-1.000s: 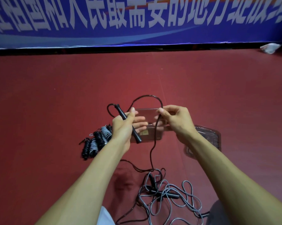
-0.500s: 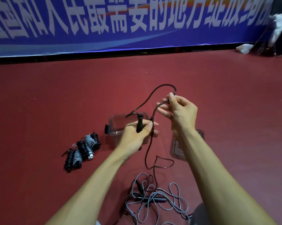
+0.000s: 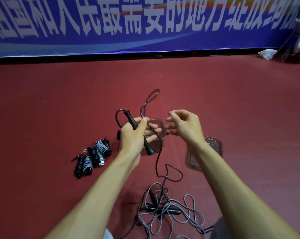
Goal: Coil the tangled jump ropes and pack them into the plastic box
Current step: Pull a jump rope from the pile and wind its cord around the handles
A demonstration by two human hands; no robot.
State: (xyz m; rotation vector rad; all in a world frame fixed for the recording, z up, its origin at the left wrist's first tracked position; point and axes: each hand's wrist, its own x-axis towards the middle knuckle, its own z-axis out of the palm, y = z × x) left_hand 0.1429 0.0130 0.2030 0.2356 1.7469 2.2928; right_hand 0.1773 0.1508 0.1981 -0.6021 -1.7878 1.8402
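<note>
Grey and black cord is heaped in a loose tangle [image 3: 170, 213] on the floor [image 3: 42, 118], nearest of all and well below the fingers [image 3: 151, 126]. Several handles are mixed into it, so this part is judged not yet begun. One black rope [image 3: 157, 163] is led up from the heap to the left hand [image 3: 133, 135], whose fingers are wrapped round a black handle [image 3: 130, 118], with a loop of rope thrown up beyond them. The right hand [image 3: 185, 126] is held just beside it, fingers loosely spread and nothing gripped. The winding of this rope is judged barely started. Left of the gripping fingers, a row of wound bundles [image 3: 94, 156] is laid on the floor, coiled tight but not packed. Right of the spread fingers and slightly nearer, a clear lid [image 3: 213, 149] is laid flat. Just behind both hands the plastic box [image 3: 160, 124] is stood uncovered. Nothing can be made out inside it, though much of it is hidden. Packing is therefore judged wholly left to do.
</note>
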